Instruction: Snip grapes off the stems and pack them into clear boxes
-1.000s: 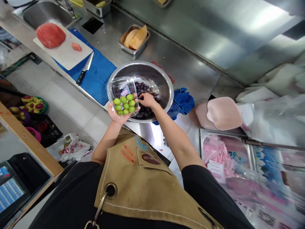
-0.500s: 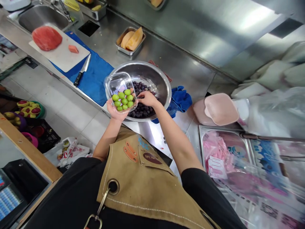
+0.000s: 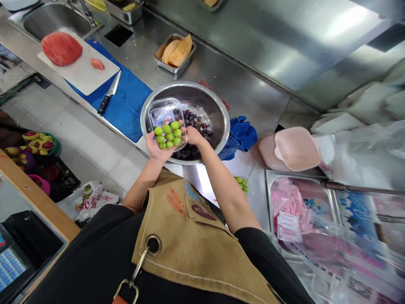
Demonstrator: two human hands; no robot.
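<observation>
Over the near left part of a wide steel bowl (image 3: 223, 122), in the head view, the left hand (image 3: 155, 148) supports a clear tub (image 3: 157, 110) from below, fingers curled around its base; green grapes (image 3: 169, 136) lie inside. The right hand (image 3: 194, 136) is at the tub's right edge, fingers bent; whether they grip anything cannot be told. Dark grapes (image 3: 189, 153) lie in the bowl, beneath and beside the right hand.

Surface: steel counter (image 3: 253, 95), smooth and shiny, with small scraps. Left of the grip, a blue cloth (image 3: 128, 101) lies partly under a white board (image 3: 88, 80) with red melon; a knife (image 3: 109, 93) rests on the cloth. Right of the grip, a crumpled blue cloth (image 3: 243, 133) sits just beside the bowl, with a pink basin (image 3: 297, 148) farther right.

Edges: the counter's front edge runs close below the left hand; tiled floor (image 3: 95, 139) lies beyond. Bare steel extends behind the bowl to the metal wall (image 3: 268, 42). Rightward room is tighter, narrowed by cloth and basin.
</observation>
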